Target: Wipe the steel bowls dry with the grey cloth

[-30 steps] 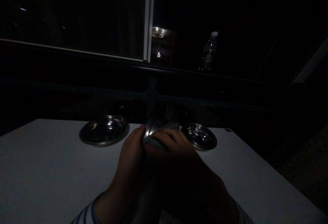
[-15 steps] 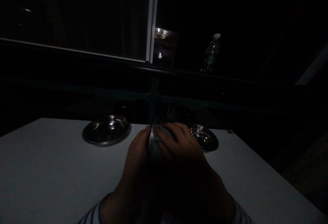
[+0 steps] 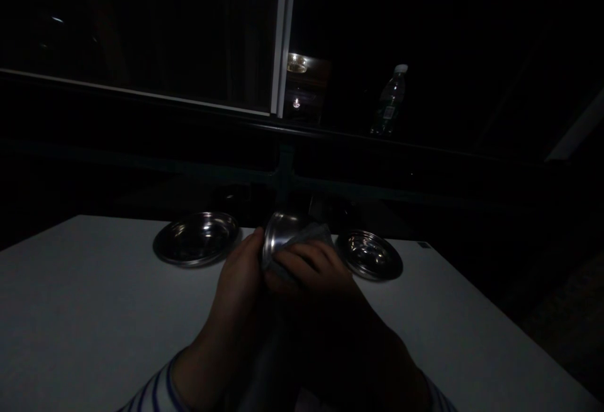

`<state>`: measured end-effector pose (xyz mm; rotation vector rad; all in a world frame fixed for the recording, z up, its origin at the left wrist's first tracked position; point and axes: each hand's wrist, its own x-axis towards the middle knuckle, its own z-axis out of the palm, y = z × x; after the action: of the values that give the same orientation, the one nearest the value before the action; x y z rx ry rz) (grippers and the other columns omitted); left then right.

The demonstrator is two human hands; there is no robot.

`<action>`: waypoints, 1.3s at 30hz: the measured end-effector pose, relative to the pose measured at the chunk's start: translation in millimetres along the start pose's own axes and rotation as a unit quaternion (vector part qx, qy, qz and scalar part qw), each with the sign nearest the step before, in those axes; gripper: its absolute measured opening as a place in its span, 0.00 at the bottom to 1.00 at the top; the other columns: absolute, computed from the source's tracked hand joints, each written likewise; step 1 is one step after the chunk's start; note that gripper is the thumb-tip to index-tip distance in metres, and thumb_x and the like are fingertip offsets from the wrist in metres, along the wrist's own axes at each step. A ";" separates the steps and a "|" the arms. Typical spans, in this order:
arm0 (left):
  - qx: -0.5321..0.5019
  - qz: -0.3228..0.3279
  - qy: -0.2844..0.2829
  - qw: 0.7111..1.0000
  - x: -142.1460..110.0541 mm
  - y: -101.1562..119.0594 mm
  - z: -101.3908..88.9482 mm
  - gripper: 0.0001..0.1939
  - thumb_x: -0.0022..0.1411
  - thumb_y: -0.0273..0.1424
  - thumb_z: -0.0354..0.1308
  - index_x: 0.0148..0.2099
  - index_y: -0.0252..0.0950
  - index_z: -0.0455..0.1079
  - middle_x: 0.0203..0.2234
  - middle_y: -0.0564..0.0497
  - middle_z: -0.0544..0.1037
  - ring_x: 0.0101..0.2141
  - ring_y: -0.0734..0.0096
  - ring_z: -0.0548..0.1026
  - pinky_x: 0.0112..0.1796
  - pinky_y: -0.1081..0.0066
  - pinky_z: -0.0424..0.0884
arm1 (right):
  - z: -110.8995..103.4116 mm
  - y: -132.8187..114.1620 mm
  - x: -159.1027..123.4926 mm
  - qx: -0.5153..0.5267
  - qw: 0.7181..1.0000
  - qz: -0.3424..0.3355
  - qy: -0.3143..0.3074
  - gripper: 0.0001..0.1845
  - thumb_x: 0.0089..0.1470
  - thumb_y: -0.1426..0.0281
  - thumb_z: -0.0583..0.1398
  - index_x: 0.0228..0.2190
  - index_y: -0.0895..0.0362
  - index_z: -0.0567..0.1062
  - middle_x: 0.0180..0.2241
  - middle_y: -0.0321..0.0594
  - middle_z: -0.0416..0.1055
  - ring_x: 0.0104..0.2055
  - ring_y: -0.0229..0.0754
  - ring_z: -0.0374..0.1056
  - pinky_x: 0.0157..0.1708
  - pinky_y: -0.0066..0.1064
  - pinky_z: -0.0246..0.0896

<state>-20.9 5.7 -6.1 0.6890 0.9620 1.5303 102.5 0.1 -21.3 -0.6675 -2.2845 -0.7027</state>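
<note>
Left hand (image 3: 238, 277) clamped on shiny curved metal vessel (image 3: 282, 229). Right hand (image 3: 325, 270) gripping grey cloth (image 3: 315, 232) against it. Round silvery metal dish (image 3: 195, 239) beyond left hand, smaller one (image 3: 370, 255) beyond right.

The cup (image 3: 282, 228) is silver, streaked with white highlights; the cloth (image 3: 315, 233) on it is a dull grey. Silver too are the left dish (image 3: 195, 242), nearly black inside, and the right dish (image 3: 370, 256), flecked with pale, warm glints. The bench (image 3: 94, 311) is plain white, dimmed to bluish grey, with a dark tag (image 3: 423, 244) at its corner. Blue stripes cross the white left sleeve (image 3: 158, 392). The bottle (image 3: 391, 94) is clear, its cap (image 3: 401, 68) white. The window frame (image 3: 284, 41) is pale grey, the lamp (image 3: 297, 63) yellowish.
</note>
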 end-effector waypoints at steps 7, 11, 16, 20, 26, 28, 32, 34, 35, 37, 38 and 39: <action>0.006 -0.006 0.016 1.000 1.3 1.8 -2.7 0.14 0.48 0.41 0.59 0.30 0.34 0.71 0.20 0.53 0.74 0.22 0.72 0.70 0.22 0.75 0.65 | -3.7 2.0 -0.9 0.005 1.000 0.002 -0.004 0.10 0.56 0.71 0.54 0.39 0.55 0.72 0.43 0.37 0.70 0.46 0.41 0.60 0.43 0.34 0.57; 0.057 -0.008 -0.017 0.998 -1.3 3.2 -0.1 0.17 0.52 0.43 0.55 0.29 0.33 0.71 0.20 0.52 0.74 0.22 0.71 0.70 0.23 0.74 0.65 | -4.2 10.6 -3.6 -0.049 0.998 0.045 0.002 0.13 0.56 0.69 0.54 0.43 0.52 0.72 0.46 0.38 0.69 0.46 0.43 0.60 0.39 0.33 0.60; 0.092 0.013 0.006 0.996 -9.7 10.6 8.0 0.14 0.54 0.38 0.52 0.26 0.35 0.71 0.20 0.51 0.75 0.23 0.69 0.70 0.24 0.73 0.65 | -8.0 15.5 -3.2 -0.084 0.990 0.107 0.021 0.14 0.57 0.69 0.53 0.43 0.57 0.72 0.42 0.46 0.70 0.41 0.43 0.64 0.33 0.31 0.62; 0.124 0.067 0.024 0.990 -10.3 11.3 6.5 0.12 0.55 0.36 0.52 0.26 0.35 0.70 0.19 0.53 0.74 0.23 0.70 0.70 0.24 0.74 0.64 | -5.0 10.7 -4.7 -0.053 0.998 0.045 0.003 0.12 0.56 0.70 0.54 0.41 0.51 0.72 0.43 0.39 0.70 0.42 0.43 0.63 0.33 0.30 0.61; 0.121 0.048 0.013 0.991 -12.0 11.6 8.9 0.13 0.54 0.35 0.52 0.23 0.35 0.69 0.18 0.52 0.72 0.23 0.70 0.68 0.25 0.74 0.64 | -6.8 16.4 -3.4 -0.057 0.993 0.099 0.029 0.13 0.57 0.69 0.53 0.42 0.55 0.73 0.42 0.43 0.71 0.43 0.44 0.63 0.38 0.35 0.62; 0.120 0.039 -0.006 0.992 -13.7 11.0 11.0 0.12 0.53 0.35 0.52 0.22 0.35 0.70 0.19 0.52 0.73 0.23 0.70 0.68 0.25 0.74 0.64 | -11.1 21.4 -3.3 -0.048 0.988 0.145 0.017 0.15 0.58 0.70 0.52 0.44 0.59 0.72 0.42 0.46 0.70 0.43 0.44 0.63 0.40 0.36 0.62; 0.128 0.048 -0.025 0.990 -14.5 6.9 11.7 0.13 0.54 0.36 0.52 0.23 0.35 0.70 0.20 0.52 0.73 0.24 0.70 0.68 0.27 0.74 0.64 | -15.7 25.8 -5.4 -0.024 0.984 0.178 -0.011 0.17 0.58 0.70 0.50 0.46 0.61 0.71 0.44 0.47 0.69 0.44 0.45 0.63 0.42 0.36 0.62; 0.125 0.047 -0.037 0.990 -12.9 4.4 10.6 0.12 0.54 0.37 0.52 0.25 0.35 0.70 0.21 0.52 0.74 0.25 0.70 0.69 0.28 0.75 0.64 | -15.0 24.9 -6.2 -0.020 0.987 0.162 -0.012 0.17 0.58 0.70 0.51 0.46 0.60 0.71 0.44 0.47 0.69 0.45 0.45 0.63 0.42 0.36 0.62; 0.121 0.045 -0.046 0.991 -11.6 3.1 9.8 0.12 0.54 0.37 0.52 0.26 0.35 0.71 0.21 0.52 0.75 0.26 0.70 0.70 0.28 0.75 0.65 | -14.2 24.1 -6.4 -0.019 0.988 0.150 -0.013 0.16 0.58 0.70 0.51 0.45 0.59 0.72 0.45 0.47 0.69 0.45 0.45 0.63 0.41 0.36 0.62; 0.110 0.041 -0.058 0.991 -8.3 0.5 8.0 0.12 0.55 0.37 0.53 0.27 0.35 0.71 0.22 0.52 0.75 0.26 0.70 0.70 0.28 0.74 0.65 | -12.1 22.2 -6.5 -0.018 0.992 0.121 -0.019 0.15 0.57 0.70 0.52 0.45 0.57 0.72 0.44 0.47 0.69 0.45 0.45 0.63 0.40 0.35 0.62; 0.106 0.039 -0.061 0.992 -6.5 -0.8 6.9 0.13 0.54 0.38 0.53 0.27 0.35 0.71 0.22 0.52 0.75 0.26 0.70 0.70 0.28 0.74 0.65 | -11.1 21.3 -6.6 -0.018 0.994 0.105 -0.025 0.15 0.57 0.70 0.53 0.44 0.56 0.72 0.44 0.46 0.69 0.44 0.45 0.63 0.39 0.34 0.62; 0.102 0.038 -0.063 0.992 -4.6 -2.2 5.8 0.13 0.54 0.38 0.53 0.28 0.34 0.71 0.22 0.52 0.75 0.26 0.70 0.71 0.28 0.74 0.65 | -10.2 20.4 -6.6 -0.017 0.995 0.091 -0.032 0.14 0.56 0.70 0.53 0.44 0.55 0.72 0.44 0.46 0.69 0.44 0.44 0.63 0.38 0.34 0.62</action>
<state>-14.1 2.4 -4.8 0.9667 1.0144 1.4483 123.9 6.7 -13.2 -0.9125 -2.2375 -0.6429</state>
